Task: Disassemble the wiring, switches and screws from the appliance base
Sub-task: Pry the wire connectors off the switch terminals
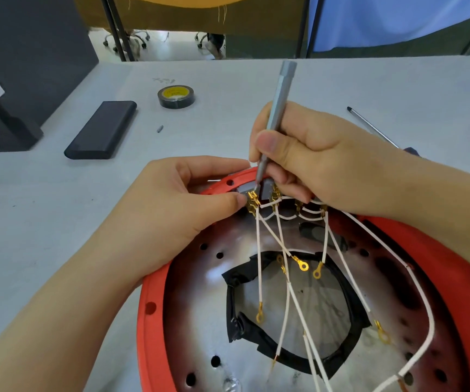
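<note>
pinched between our thumb and fingers, a slim grey screwdriver (277,114) stands in our right hand (313,157) just right of the frame's centre. its long axis runs from the upper middle of the frame steeply down and slightly left, and the tip meets the grey switch (249,190) at the far rim of the red appliance base (150,321). our left hand (177,205), at centre left, holds that same switch narrowly: thumb tip against its brass terminals (253,203), forefinger curled over the top of the rim.

both hands close on one spot, touching or nearly so. the left hand is the nearer to the switch, while the tool tip comes in from above and just to the right. a second grey switch sits directly right of the tip, partly hidden under our right fingers. we judge the next move turns on prying along the tool's axis, down and toward the terminals.

outward from there, white wires (259,264) fan down from the terminals across the base's shiny metal floor, ending in loose brass ring lugs over a black-taped opening in the lower centre.

farther off on the grey table (44,207): a tape roll (176,96) at upper centre, a black case (101,134) at upper left, another screwdriver (372,127) at the right.
</note>
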A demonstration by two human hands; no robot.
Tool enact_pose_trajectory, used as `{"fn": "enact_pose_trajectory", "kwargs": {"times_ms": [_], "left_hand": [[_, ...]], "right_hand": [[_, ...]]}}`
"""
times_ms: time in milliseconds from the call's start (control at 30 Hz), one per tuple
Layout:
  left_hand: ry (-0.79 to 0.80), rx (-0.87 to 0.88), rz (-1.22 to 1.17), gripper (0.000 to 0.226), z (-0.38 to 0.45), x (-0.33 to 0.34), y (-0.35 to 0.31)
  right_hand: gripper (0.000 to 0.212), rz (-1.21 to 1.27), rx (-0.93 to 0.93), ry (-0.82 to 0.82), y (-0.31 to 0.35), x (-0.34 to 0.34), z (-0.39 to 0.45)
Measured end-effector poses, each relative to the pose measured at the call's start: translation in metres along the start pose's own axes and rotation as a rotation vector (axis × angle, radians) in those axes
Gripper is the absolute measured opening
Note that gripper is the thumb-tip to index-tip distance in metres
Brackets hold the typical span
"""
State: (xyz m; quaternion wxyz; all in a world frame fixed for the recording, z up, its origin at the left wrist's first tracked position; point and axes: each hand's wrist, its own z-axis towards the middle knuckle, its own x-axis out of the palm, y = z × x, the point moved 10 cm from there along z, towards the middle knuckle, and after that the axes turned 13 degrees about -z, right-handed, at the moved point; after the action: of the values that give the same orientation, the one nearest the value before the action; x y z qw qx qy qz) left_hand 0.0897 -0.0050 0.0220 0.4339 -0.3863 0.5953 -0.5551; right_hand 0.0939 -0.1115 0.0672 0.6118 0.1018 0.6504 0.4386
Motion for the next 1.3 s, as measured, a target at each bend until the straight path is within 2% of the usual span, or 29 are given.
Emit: {"fn": "enact_pose_trajectory", "kwargs": {"times_ms": [333, 733, 1300], "left_hand": [[0.003, -0.002, 0.002, 0.036, -0.001, 0.001, 0.000], [0.029, -0.004, -0.017, 0.036, 0.001, 0.002, 0.002], [0.001, 0.009, 0.002, 0.035, 0.001, 0.000, -0.001]], "right_hand": [[0.018, -0.131, -0.027, -0.099, 0.002, -0.002, -0.002], [0.025, -0.038, 0.002, -0.031, -0.001, 0.003, 0.008], [0.022, -0.018, -0.028, -0.082, -0.001, 0.000, 0.004]]}}
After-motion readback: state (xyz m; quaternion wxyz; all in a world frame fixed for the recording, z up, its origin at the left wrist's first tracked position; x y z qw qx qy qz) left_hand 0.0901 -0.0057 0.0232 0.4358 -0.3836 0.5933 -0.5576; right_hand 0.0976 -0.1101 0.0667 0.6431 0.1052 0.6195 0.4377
